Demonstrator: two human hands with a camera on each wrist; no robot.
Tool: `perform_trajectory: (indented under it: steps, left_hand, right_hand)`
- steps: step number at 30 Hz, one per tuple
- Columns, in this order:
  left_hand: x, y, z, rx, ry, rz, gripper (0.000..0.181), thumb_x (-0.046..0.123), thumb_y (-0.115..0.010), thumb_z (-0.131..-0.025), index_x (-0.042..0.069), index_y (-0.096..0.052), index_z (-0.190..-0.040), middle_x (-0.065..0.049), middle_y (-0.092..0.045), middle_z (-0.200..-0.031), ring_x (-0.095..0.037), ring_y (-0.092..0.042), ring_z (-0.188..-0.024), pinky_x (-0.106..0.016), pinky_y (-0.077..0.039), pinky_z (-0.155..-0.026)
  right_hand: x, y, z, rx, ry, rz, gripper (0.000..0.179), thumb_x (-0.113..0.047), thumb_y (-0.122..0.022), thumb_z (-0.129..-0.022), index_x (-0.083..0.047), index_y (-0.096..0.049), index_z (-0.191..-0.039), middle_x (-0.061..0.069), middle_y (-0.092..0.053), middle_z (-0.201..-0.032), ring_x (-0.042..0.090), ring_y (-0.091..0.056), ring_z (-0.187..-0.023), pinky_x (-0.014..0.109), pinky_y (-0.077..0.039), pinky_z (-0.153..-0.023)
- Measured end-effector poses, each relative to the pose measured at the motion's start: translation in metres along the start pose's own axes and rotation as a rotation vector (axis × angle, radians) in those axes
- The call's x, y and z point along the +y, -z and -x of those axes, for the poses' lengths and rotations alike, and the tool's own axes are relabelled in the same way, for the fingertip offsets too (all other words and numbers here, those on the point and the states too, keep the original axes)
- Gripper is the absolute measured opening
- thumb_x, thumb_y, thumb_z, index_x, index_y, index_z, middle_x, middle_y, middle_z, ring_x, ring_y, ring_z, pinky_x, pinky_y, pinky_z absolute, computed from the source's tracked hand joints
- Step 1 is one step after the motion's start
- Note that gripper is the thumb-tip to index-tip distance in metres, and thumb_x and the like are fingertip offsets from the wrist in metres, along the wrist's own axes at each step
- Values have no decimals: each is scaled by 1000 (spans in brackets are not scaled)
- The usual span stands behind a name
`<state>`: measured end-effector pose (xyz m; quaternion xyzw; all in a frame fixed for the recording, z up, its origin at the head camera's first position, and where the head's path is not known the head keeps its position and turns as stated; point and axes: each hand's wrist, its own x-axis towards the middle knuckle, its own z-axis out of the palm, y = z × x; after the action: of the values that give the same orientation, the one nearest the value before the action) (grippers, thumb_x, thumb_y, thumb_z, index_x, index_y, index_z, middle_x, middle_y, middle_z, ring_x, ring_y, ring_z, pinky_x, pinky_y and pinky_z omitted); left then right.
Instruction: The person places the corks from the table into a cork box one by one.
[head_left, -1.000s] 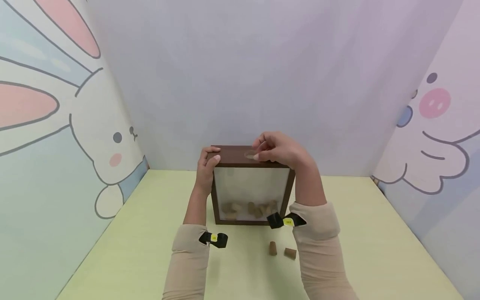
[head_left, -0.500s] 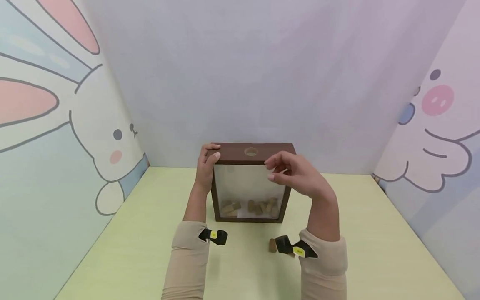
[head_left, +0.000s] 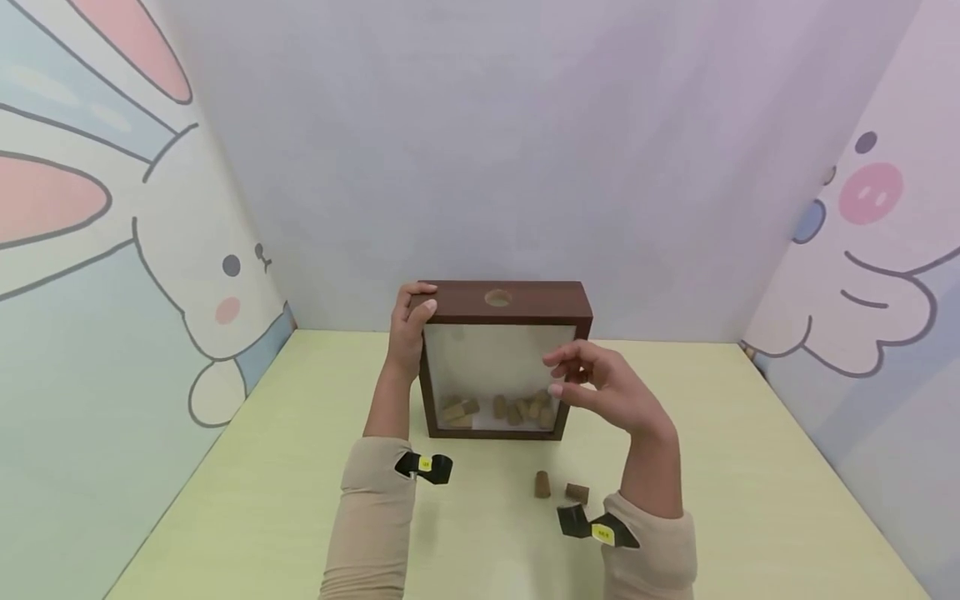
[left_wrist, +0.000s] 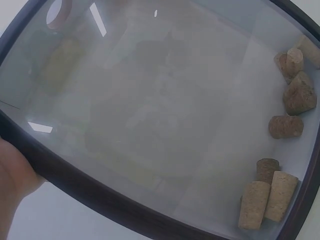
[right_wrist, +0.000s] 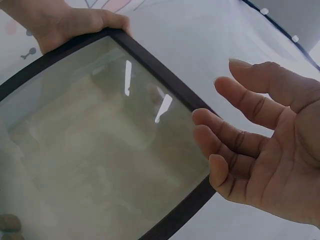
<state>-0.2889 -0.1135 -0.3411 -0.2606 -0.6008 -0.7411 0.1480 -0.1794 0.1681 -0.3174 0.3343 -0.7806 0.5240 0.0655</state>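
Observation:
A dark brown framed box [head_left: 540,302] with a clear front stands upright on the table, a round hole [head_left: 498,297] in its top. Several corks [left_wrist: 285,127] lie along the bottom inside it. My left hand [head_left: 406,337] grips the box's upper left corner, thumb toward the front and fingers over the top. In front of the box's right side, my right hand [head_left: 611,387] hangs with loosely bent fingers and holds nothing. On the table before the box, one loose cork [head_left: 542,484] is beside another cork [head_left: 577,492], near the right wrist's camera.
The pale green table [head_left: 247,500] spreads around the box. A plain whitish backdrop [head_left: 480,150] rises behind it. Side panels carry a cartoon rabbit [head_left: 195,308] at left and a pink-nosed figure [head_left: 870,275] at right.
My right hand has come away from the hole, moving down and to the right past the box's top edge. The left hand keeps its grip on the corner.

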Motion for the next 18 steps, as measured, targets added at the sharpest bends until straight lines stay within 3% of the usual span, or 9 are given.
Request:
perform_trajectory:
  steps: [4, 10, 14, 18]
  left_hand:
    - [1, 0, 0, 1, 13, -4, 29, 12, -44, -88, -1, -43, -114, -20, -32, -131, -18, -38, -107, -34, -27, -90]
    - [0, 0, 1, 12, 11, 13, 24, 19, -48, -87, 12, -48, -110, -14, -35, -130, -18, -37, -110, -34, -25, -92]
    - [-2, 0, 0, 5, -19, 19, 25, 23, -49, -87, 13, -49, -110, -10, -38, -126, -20, -39, -107, -34, -26, -90]
    - [-3, 1, -1, 2, -29, 24, 27, 23, -49, -87, 11, -48, -111, -5, -41, -121, -20, -41, -102, -34, -28, -88]
  right_hand:
    - [13, -5, 13, -21, -40, -52, 30, 3, -66, -82, 0, -58, -110, 14, -57, -99, 24, -56, -83, 31, -48, -70]
    - [31, -11, 27, -65, -132, -60, 32, -5, -69, -82, -4, -59, -113, 13, -57, -101, 29, -55, -88, 33, -47, -71]
    - [42, -14, 32, -91, -188, -69, 32, -8, -70, -82, -4, -60, -112, 10, -58, -105, 35, -55, -93, 32, -46, -73]
    - [52, -17, 34, -134, -231, -107, 30, -8, -69, -82, -4, -61, -111, 12, -59, -103, 34, -56, -92, 32, -48, -70]
